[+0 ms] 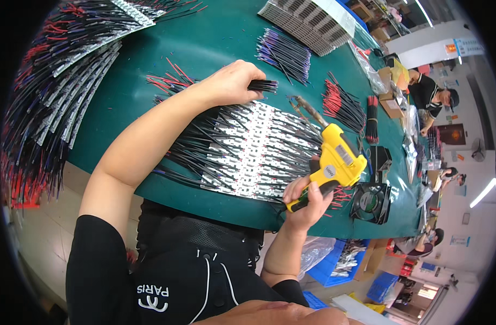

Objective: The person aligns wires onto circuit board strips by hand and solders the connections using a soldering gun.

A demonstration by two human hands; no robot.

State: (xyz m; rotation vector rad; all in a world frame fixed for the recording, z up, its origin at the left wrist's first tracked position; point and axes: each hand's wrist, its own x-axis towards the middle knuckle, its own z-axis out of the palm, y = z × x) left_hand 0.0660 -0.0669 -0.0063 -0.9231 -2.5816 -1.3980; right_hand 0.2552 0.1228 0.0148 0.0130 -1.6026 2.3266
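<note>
My left hand (234, 82) is closed around a small bundle of black wires (266, 85), whose ends stick out to the right. My right hand (308, 207) grips the handle of a yellow soldering gun (339, 156), its metal tip pointing up and away, a little right of the wire ends. Beneath both hands lies a panel of white circuit-board strips (250, 143), with rows of black wires fanning out on its left and right sides. Red-ended wires (175, 78) spread beyond my left forearm.
Wired strips are heaped at the left table edge (69, 97). Loose wire bundles (285, 55) and red-tipped wires (341, 105) lie farther back. A grey stack (313, 24) stands at the far side, a small black fan (369, 202) at right. Co-workers sit beyond; a blue bin (334, 273) is below.
</note>
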